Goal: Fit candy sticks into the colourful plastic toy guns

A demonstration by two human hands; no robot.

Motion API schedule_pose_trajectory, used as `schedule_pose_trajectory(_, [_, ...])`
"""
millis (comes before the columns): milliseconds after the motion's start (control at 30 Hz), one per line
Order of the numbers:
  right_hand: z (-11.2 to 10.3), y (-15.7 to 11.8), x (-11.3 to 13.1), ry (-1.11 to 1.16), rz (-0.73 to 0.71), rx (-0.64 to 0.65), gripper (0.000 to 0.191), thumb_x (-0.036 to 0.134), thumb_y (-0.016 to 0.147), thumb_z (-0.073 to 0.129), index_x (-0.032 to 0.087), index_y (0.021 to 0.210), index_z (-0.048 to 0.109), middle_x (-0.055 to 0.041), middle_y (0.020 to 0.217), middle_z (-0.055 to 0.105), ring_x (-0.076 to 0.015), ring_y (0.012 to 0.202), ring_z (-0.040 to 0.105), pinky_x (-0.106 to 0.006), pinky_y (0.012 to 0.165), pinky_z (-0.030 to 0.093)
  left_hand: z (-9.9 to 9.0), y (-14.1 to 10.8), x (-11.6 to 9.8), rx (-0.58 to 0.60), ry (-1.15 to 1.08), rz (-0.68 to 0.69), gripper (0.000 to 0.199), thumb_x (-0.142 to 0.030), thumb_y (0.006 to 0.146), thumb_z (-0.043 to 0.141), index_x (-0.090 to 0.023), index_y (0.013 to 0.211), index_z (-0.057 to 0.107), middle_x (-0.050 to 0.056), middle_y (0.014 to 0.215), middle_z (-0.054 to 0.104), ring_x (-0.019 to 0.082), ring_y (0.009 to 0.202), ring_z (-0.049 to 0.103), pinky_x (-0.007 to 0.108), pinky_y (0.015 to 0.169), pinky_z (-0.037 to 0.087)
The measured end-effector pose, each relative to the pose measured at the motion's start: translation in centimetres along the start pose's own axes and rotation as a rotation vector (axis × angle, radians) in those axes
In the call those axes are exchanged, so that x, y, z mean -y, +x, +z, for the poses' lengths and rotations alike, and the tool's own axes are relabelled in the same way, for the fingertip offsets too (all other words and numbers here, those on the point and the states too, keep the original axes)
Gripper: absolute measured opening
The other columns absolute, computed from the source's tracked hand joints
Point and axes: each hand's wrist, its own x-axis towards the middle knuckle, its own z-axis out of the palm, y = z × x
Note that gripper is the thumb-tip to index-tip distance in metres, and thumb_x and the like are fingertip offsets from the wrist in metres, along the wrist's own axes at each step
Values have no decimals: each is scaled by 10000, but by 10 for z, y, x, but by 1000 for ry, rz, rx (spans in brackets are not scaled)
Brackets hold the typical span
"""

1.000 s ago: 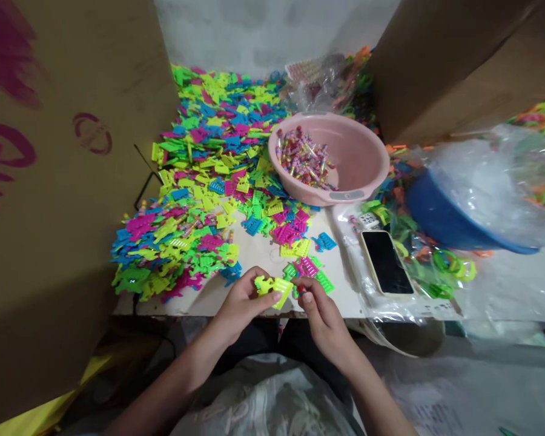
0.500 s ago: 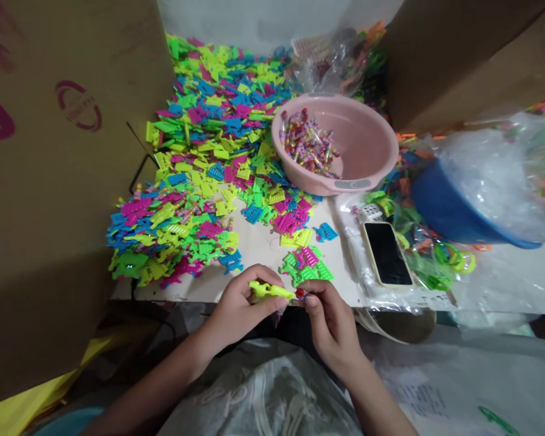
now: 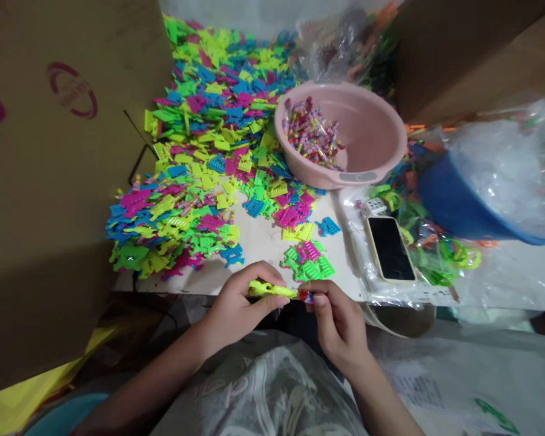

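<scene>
Just over the table's front edge, my left hand (image 3: 236,303) pinches a yellow plastic toy piece (image 3: 271,289) between thumb and fingers. My right hand (image 3: 340,321) grips a small stick with a red end (image 3: 304,295), mostly hidden by the fingers. The red end is at the tip of the yellow piece; I cannot tell whether they touch. Behind my hands lies a small group of green, pink and yellow plastic pieces (image 3: 312,266). A pink basin (image 3: 372,145) holds many small patterned sticks (image 3: 313,136) with red ends.
Bright plastic pieces (image 3: 218,91) cover the back of the table (image 3: 263,242). Another heap (image 3: 172,224) lies at left, with sticks among it. A phone (image 3: 392,248) rests on clear plastic bags at right, near a blue tub (image 3: 463,200). Cardboard boxes (image 3: 72,181) flank the table.
The view has shifted slightly. My right hand has moved a little to the right, and more of the red-ended stick shows. The yellow piece has turned slightly in my left hand.
</scene>
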Motion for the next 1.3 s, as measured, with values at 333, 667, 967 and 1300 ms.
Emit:
schedule_pose_trajectory(333, [4,1,4,-300,-100,140,262,223,999,303,179,946,555,-28,695,668,-151,574,629,-241,554,435,-1,-13,7,-54,169,-41,116,-220,799,664,-211,819,550,-26,756,559,129,712,545,228,665,418])
schedule_pose_trajectory(667, [30,-31,-14,-303,57,343,356,387,1008,279,161,974,552,-73,754,671,-204,663,657,-284,582,454,9,-28,33,-166,21,-462,272,-397,713,693,-198,773,518,-27,721,562,136,666,523,238,626,409])
schedule_pose_trajectory(967, [50,-61,-35,-495,205,543,429,594,756,659,182,814,553,-75,683,681,-236,629,670,-268,519,392,22,-50,77,-276,-189,-771,408,-464,539,795,-168,694,562,-41,622,552,117,581,495,235,566,369])
schedule_pose_trajectory(1300, [59,-81,-30,-428,446,586,425,578,712,679,186,841,578,-79,754,714,-238,690,688,-254,547,371,26,-67,95,-342,-167,-858,476,-497,445,830,-172,657,555,-55,568,536,106,541,476,240,551,360])
